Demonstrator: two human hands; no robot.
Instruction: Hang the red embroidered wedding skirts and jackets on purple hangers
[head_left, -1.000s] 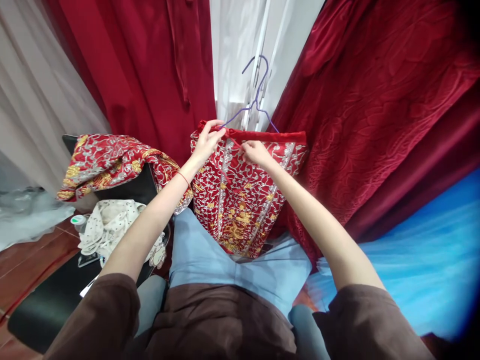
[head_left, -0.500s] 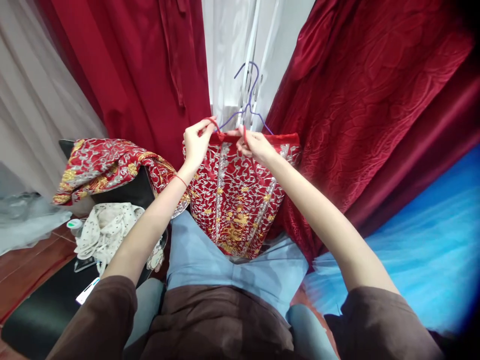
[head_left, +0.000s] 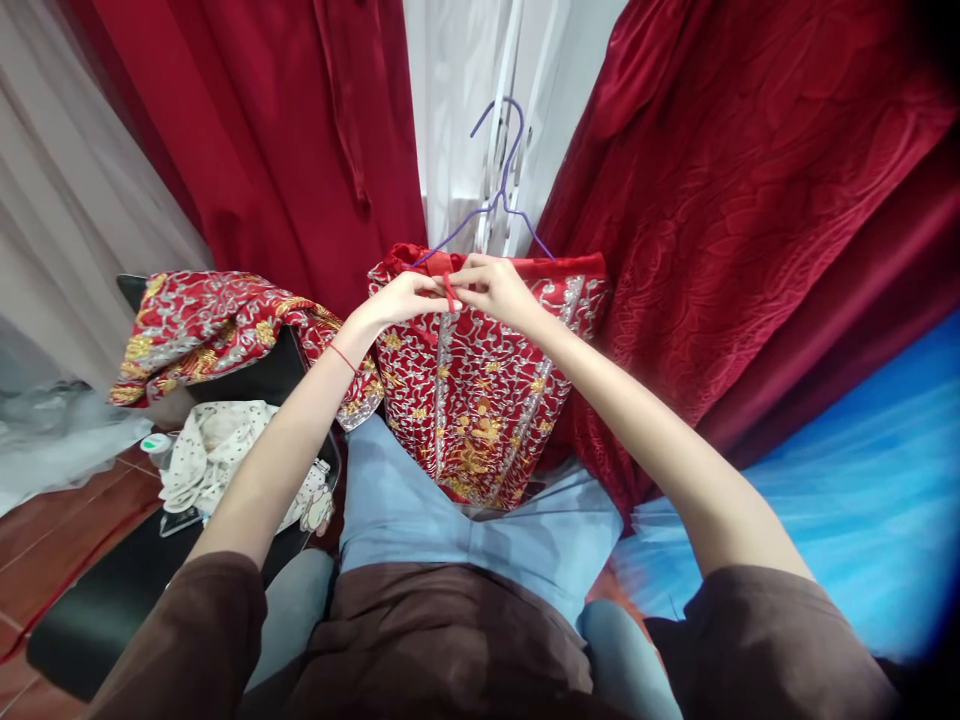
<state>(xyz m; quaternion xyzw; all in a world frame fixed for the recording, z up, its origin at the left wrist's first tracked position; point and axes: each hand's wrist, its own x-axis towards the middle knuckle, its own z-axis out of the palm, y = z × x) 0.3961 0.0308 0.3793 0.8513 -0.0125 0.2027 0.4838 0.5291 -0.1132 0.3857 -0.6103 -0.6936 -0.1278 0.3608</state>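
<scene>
A red garment with silver and gold embroidery (head_left: 480,400) hangs upright from a purple wire hanger (head_left: 517,150), its lower end between my knees. At its upper edge my left hand (head_left: 412,297) and my right hand (head_left: 493,287) meet, fingertips almost touching. Both pinch a red cord (head_left: 450,290), which stands up in a small loop between them. Thumb and fingers of each hand are closed on it. How the cord joins the garment's red top band is hidden behind my fingers.
On a black chair (head_left: 97,620) to my left lie a matching embroidered cloth (head_left: 210,330), a spotted white cloth (head_left: 217,445) and a phone (head_left: 180,522). Dark red drapes (head_left: 720,220) hang on both sides. Blue tulle (head_left: 825,520) spreads at the right.
My hands have come together and moved slightly down over the garment's top edge. The cord, earlier stretched around fingers of both hands, is now a small loop between them.
</scene>
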